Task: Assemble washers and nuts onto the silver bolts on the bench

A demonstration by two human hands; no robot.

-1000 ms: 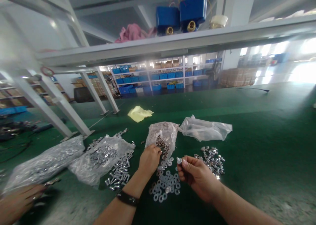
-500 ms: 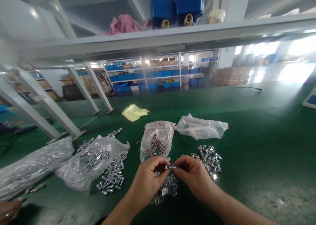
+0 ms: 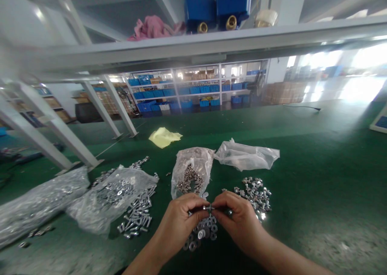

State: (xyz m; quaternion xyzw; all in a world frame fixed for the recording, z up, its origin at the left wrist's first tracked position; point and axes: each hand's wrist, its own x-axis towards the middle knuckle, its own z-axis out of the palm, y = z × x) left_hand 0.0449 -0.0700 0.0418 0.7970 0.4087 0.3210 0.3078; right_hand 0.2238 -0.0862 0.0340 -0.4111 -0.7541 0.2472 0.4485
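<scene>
My left hand (image 3: pixel 183 216) and my right hand (image 3: pixel 237 218) meet above the table, and their fingertips pinch a small steel bolt (image 3: pixel 208 207) between them. Part of it is hidden by my fingers. Directly below my hands lies a loose pile of flat steel washers (image 3: pixel 201 234). A bag of small steel nuts (image 3: pixel 190 172) sits just beyond my left hand. To the left, loose steel bolts (image 3: pixel 136 214) lie beside a clear bag of washers (image 3: pixel 111 198). Loose steel nuts (image 3: pixel 255 194) are scattered past my right hand.
A green mat (image 3: pixel 302 166) covers the table. On it lie a clear plastic bag (image 3: pixel 246 156), a yellow cloth (image 3: pixel 165 137) and a full bag of parts (image 3: pixel 39 204). A grey shelf (image 3: pixel 193 45) with blue valve units runs overhead on slanted steel legs.
My hands have come slightly closer together around the bolt. The hand of another person at the lower left has gone from view.
</scene>
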